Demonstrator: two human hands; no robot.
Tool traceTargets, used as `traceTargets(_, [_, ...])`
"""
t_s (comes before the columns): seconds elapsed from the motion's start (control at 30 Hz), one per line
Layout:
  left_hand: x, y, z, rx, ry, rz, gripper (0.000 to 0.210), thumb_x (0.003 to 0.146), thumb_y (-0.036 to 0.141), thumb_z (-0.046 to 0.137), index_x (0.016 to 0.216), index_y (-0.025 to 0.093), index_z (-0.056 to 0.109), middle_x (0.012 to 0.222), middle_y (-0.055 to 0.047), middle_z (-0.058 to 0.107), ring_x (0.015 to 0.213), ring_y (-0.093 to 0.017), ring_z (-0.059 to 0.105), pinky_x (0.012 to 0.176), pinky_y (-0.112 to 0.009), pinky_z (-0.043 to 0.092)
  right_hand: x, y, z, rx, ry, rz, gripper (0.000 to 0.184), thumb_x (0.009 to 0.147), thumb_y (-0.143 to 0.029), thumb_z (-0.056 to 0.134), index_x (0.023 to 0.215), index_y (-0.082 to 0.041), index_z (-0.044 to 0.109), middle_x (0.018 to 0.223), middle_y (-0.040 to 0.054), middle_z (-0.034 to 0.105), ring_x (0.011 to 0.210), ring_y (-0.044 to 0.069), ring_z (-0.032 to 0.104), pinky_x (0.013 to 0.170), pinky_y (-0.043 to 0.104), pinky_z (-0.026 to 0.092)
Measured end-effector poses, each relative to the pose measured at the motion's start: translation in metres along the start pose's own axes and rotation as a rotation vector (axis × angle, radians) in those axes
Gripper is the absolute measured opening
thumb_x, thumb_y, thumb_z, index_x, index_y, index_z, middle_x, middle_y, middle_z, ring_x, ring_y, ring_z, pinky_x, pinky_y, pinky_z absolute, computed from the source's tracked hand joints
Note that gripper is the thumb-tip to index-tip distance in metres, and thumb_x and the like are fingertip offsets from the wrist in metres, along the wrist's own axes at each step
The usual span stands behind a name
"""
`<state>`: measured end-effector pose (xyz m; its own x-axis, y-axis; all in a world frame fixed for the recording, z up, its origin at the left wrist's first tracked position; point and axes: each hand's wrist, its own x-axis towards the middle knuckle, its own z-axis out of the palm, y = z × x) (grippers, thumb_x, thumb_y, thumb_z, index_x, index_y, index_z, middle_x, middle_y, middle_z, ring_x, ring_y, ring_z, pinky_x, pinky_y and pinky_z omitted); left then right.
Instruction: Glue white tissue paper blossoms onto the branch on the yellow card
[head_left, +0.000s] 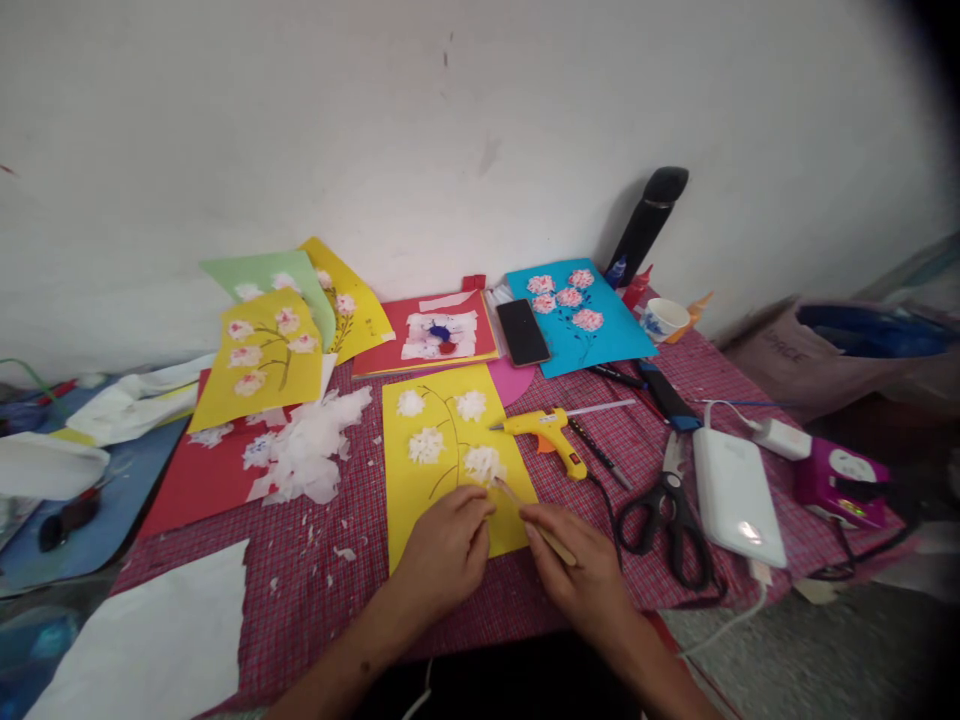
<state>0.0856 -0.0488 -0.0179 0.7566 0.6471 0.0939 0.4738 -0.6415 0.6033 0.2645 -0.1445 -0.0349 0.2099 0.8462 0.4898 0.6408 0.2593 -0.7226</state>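
A yellow sheet (412, 500) lies in front of me, with a drawn brown stem and several white tissue-paper flowers. My right hand (577, 570) grips a thin wooden stick (555, 543), whose tip reaches the lower right tissue flower (484, 463). My left hand (448, 540) rests over the lower part of the sheet, fingers curled together just below that flower. Whether anything is between its fingertips is hidden. A yellow hot glue gun (551, 432) lies on its side at the sheet's right, its nozzle touching or overlapping the sheet's edge.
Black scissors (666, 510), a white power bank (739, 495) and cables lie at right. A phone (523, 332) and blue flower picture (592, 340) lie behind. Torn tissue (315, 445) is heaped on red paper (191, 480) at left, near finished yellow pictures (259, 350). A cup (664, 318) stands back right.
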Motion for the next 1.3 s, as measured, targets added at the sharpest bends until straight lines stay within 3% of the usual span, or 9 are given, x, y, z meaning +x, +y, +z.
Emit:
traceTargets(0.3, [0.000,-0.006,0.002,-0.010,-0.007,-0.002,0.029,0.092,0.013,0.044,0.115,0.017,0.062,0.131,-0.012,0.058,0.123,-0.023,0.055,0.107,-0.043,0.046,-0.001,0.005,0.006,-0.022,-0.015,0.010,0.023,0.092,-0.014,0.058,0.111,-0.021,0.068,0.099,0.0074,0.076,0.089,0.019,0.073,0.081,0.031,0.061])
traceTargets(1.3, [-0.001,-0.009,0.005,0.040,-0.038,0.019,0.028,0.094,0.016,0.043,0.114,0.016,0.063,0.133,-0.014,0.058,0.122,-0.025,0.056,0.105,-0.045,0.048,0.003,0.003,0.020,-0.076,0.014,-0.054,0.023,0.091,-0.011,0.054,0.108,-0.021,0.066,0.094,0.0077,0.074,0.086,0.020,0.071,0.080,0.034,0.060])
